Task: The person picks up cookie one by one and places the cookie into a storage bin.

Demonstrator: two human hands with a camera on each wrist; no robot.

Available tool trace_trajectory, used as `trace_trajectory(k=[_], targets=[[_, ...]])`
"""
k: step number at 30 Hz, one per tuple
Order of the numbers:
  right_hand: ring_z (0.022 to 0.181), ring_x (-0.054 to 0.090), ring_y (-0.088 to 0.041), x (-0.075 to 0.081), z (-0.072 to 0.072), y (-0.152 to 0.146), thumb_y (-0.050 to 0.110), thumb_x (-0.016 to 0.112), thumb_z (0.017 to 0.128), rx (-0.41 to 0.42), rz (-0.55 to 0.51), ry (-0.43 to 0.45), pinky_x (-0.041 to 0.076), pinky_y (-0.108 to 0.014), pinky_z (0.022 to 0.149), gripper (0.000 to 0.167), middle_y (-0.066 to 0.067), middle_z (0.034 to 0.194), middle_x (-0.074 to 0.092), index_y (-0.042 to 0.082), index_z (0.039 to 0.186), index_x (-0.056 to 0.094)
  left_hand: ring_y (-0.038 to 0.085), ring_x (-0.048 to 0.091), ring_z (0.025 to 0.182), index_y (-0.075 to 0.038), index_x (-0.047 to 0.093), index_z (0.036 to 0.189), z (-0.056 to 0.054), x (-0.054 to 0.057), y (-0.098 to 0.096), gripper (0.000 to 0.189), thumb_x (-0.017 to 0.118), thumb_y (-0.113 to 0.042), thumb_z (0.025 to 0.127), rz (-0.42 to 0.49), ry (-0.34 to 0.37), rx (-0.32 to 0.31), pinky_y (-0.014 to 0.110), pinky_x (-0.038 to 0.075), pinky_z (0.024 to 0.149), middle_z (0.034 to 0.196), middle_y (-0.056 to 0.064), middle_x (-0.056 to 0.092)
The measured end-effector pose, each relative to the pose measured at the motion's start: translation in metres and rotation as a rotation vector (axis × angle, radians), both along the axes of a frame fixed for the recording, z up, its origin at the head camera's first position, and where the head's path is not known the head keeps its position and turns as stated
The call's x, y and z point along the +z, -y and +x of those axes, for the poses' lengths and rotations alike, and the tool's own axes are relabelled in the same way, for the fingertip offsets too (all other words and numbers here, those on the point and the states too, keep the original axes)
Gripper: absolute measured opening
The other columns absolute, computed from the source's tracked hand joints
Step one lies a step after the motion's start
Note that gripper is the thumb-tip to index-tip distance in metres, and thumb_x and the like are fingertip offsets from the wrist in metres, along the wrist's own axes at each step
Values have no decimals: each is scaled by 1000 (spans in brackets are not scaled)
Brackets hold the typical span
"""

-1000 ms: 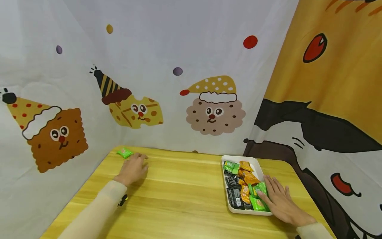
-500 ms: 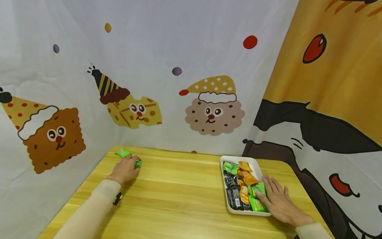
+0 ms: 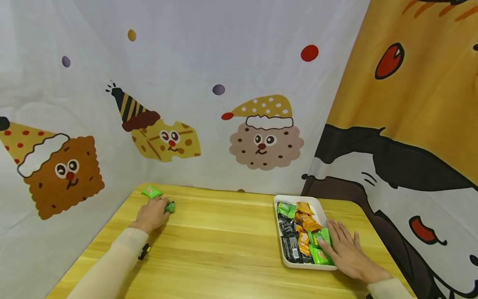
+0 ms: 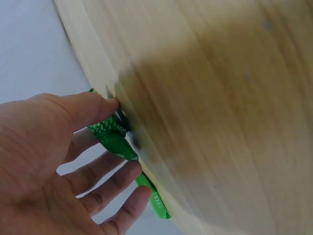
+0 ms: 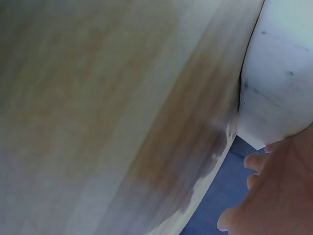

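Near the far left corner of the table, my left hand (image 3: 150, 215) pinches a small green snack packet (image 3: 170, 207) between thumb and fingers. The left wrist view shows this crinkled dark green packet (image 4: 113, 141) partly hidden by the thumb. A brighter green packet (image 3: 152, 191) lies just beyond the left hand at the table's corner. On the right, my right hand (image 3: 347, 253) lies with straight fingers along the right side of a white tray (image 3: 319, 205). Its thumb reaches over the rim onto green packets (image 3: 321, 255). Black packets (image 3: 291, 247) and orange packets (image 3: 310, 223) fill the rest.
The yellow wood-grain table (image 3: 216, 241) spreads between the hands. A white printed cloth (image 3: 186, 62) hangs right behind its back edge and along its left side. A cloth with a large cartoon (image 3: 373, 166) borders the right side.
My left hand has closed on a green packet and drawn slightly back and left with it. The right hand keeps its place against the tray. The view has turned slightly right.
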State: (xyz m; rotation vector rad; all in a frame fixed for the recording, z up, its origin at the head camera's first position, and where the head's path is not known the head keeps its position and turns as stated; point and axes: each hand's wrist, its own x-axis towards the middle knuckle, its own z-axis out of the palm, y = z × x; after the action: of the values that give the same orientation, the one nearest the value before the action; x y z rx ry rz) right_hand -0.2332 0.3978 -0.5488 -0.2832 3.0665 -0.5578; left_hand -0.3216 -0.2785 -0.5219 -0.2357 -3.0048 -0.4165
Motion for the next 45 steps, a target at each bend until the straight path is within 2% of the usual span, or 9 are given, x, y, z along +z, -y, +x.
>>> trace_trajectory(k=[16, 21, 24, 25, 28, 31, 32, 36, 45], targets=[[173, 11, -70, 3, 1, 2, 66, 50, 120, -18, 15, -28, -3, -101, 125, 94, -38, 189, 18, 2, 184, 25, 48, 78, 107, 4, 77, 135, 0, 1, 3, 34, 83, -8, 104, -1, -24, -2, 66, 68, 79, 125, 31, 76], [172, 11, -72, -1, 1, -3, 64, 49, 121, -11, 31, -77, -3, -103, 123, 89, -40, 188, 20, 4, 184, 30, 47, 79, 107, 2, 78, 136, 0, -1, 3, 34, 84, -10, 105, 6, -20, -7, 65, 69, 78, 125, 30, 77], [172, 12, -71, 0, 1, -8, 64, 49, 121, -4, 52, -90, -3, -103, 122, 86, -40, 187, 20, 7, 183, 34, 45, 79, 105, 0, 79, 135, -4, -6, 8, 33, 85, -12, 105, 11, -34, -24, 64, 69, 77, 123, 28, 77], [172, 12, -70, 1, 1, -9, 63, 49, 121, -1, 58, -90, -4, -103, 123, 84, -40, 188, 20, 8, 183, 35, 42, 79, 105, -3, 79, 136, -9, -17, 16, 33, 84, -17, 107, 14, -64, -43, 61, 69, 77, 123, 26, 78], [175, 12, -67, 6, 1, -13, 64, 49, 121, 8, 73, -70, -6, -101, 125, 83, -38, 189, 20, 9, 182, 37, 43, 79, 104, -3, 79, 136, -11, -21, 19, 33, 85, -18, 107, 12, -72, -51, 62, 69, 77, 123, 26, 78], [177, 10, -64, 9, 1, -14, 63, 50, 120, 20, 80, -56, -10, -99, 128, 83, -36, 190, 19, 10, 183, 37, 43, 80, 106, -2, 80, 136, -9, -19, 16, 34, 85, -17, 106, 16, -70, -37, 62, 70, 79, 124, 27, 78], [177, 11, -63, 9, 1, -14, 63, 50, 120, 21, 79, -52, -12, -98, 128, 83, -36, 190, 19, 10, 183, 37, 46, 79, 106, 1, 79, 135, -3, -9, 9, 34, 86, -11, 104, 13, -44, -19, 64, 70, 79, 123, 29, 78], [178, 10, -63, 9, 1, -13, 63, 50, 120, 23, 80, -48, -14, -95, 130, 85, -36, 190, 19, 8, 183, 35, 45, 79, 105, 3, 79, 134, 4, -1, 2, 34, 87, -10, 103, -1, -39, -7, 63, 70, 78, 122, 29, 78], [177, 12, -63, 8, 3, -12, 63, 50, 121, 25, 72, -49, -12, -96, 130, 86, -35, 191, 19, 7, 183, 33, 40, 77, 102, 2, 81, 129, 6, 1, -1, 31, 89, -13, 102, -10, -28, 8, 63, 69, 80, 120, 27, 78]])
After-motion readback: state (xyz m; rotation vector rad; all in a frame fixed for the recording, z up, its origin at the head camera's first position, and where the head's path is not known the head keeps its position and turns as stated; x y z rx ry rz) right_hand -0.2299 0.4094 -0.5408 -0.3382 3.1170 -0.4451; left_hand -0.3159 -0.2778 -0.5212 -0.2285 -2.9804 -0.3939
